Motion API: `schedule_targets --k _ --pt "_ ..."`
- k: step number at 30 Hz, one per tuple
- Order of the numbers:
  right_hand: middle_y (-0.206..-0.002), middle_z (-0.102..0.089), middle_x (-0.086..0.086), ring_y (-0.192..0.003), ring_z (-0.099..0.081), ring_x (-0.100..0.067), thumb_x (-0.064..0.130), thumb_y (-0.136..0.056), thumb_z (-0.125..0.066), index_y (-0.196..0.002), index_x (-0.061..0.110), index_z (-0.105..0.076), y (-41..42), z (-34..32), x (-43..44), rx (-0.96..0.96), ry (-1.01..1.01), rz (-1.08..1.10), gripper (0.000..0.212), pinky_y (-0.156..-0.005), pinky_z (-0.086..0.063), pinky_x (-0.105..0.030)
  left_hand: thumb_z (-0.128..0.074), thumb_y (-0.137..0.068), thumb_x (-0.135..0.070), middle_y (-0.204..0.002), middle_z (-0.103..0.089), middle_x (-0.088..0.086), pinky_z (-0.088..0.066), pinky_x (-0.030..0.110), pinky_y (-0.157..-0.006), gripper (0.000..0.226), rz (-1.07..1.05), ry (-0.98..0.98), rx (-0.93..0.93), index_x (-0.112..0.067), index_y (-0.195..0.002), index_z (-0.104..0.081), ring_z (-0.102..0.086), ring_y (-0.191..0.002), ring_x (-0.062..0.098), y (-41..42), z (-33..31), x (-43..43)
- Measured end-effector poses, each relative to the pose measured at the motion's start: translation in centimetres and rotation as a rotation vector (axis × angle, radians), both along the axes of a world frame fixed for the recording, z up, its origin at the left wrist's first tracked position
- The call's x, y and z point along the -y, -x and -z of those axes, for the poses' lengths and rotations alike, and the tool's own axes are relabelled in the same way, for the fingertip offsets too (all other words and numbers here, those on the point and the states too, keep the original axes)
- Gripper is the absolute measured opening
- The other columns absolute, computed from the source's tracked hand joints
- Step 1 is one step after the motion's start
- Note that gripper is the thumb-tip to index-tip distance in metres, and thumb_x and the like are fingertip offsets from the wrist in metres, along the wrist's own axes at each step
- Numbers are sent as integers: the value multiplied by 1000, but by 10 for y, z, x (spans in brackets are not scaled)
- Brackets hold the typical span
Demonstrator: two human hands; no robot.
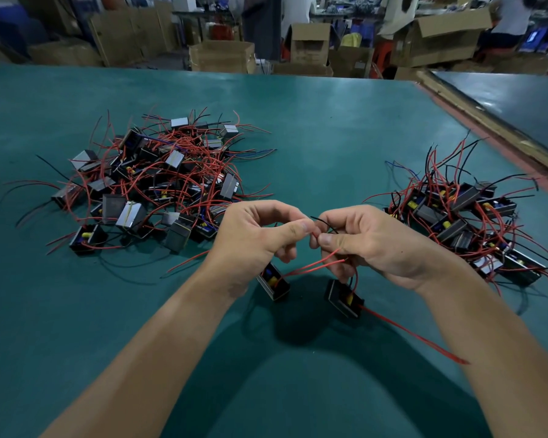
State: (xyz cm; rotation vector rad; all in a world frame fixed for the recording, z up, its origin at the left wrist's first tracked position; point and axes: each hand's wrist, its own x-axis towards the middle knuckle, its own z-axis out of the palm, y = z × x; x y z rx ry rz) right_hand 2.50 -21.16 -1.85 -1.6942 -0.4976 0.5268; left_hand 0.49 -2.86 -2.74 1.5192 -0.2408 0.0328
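Observation:
My left hand [260, 235] and my right hand [370, 245] meet above the green table [329, 128], thumbs and forefingers pinching thin wire ends together between them. A short black wire [321, 220] sticks up from the pinch. Red wires [310, 267] run down from my hands to two small black modules: one module [274, 282] hangs below my left hand, the other module [345, 297] below my right hand. A long red lead [415, 335] trails from the right module toward the lower right.
A large pile of black modules with red and black wires [152, 181] lies at the left. A second pile [469, 216] lies at the right, near the table's red-lined edge [500, 147]. Cardboard boxes [222, 55] and people stand beyond the table.

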Motion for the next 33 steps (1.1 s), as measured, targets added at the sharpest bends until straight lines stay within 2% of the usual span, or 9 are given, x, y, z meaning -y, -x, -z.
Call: schedule_targets --k 5,11,15,24,29,33 --pt "-52 -58 -2 -43 -45 -16 4 -99 -51 -84 8 -59 0 -3 -1 23 19 29 18 -45 -45 -20 -70 -82 -3 -56 -60 5 -42 16 -41 22 -38 60 -116 -14 -64 -70 -51 -39 9 -2 1 2" --pt "-53 -61 -3 -42 -46 -14 3 -100 -51 -84 8 -59 -1 1 -4 86 59 87 19 -45 -43 -19 -68 -86 -6 -68 -70 2 -47 17 -46 17 -19 28 -203 -14 -71 -68 -56 -43 9 -3 -1 -1" --pt "-54 -61 -4 -47 -47 -20 4 -100 -51 -85 8 -60 -2 2 -4 59 47 101 17 -46 -44 -20 -66 -88 -6 -72 -72 2 -48 17 -47 15 11 -20 -157 -12 -75 -69 -56 -46 7 -3 -2 -5" --pt "-56 -65 -5 -43 -49 -11 5 -101 -50 -86 9 -57 -2 2 -5 31 55 73 17 -46 -45 -18 -64 -90 -3 -65 -69 -1 -46 18 -44 18 -55 -109 -68 -9 -74 -68 -55 -44 10 -4 2 -2" --pt "-56 -66 -5 -43 -50 -11 5 -100 -51 -86 9 -58 -2 1 -4 34 79 73 16 -47 -44 -18 -63 -91 -3 -63 -67 -3 -47 21 -46 19 -48 -119 -87 -9 -74 -66 -54 -43 10 -5 3 0" --pt "-59 -68 -6 -49 -51 -13 7 -101 -51 -86 9 -59 -3 1 -3 25 86 120 16 -51 -46 -19 -68 -87 -7 -65 -67 0 -47 19 -45 10 -61 -57 -131 -8 -77 -68 -55 -43 9 -5 1 -1"
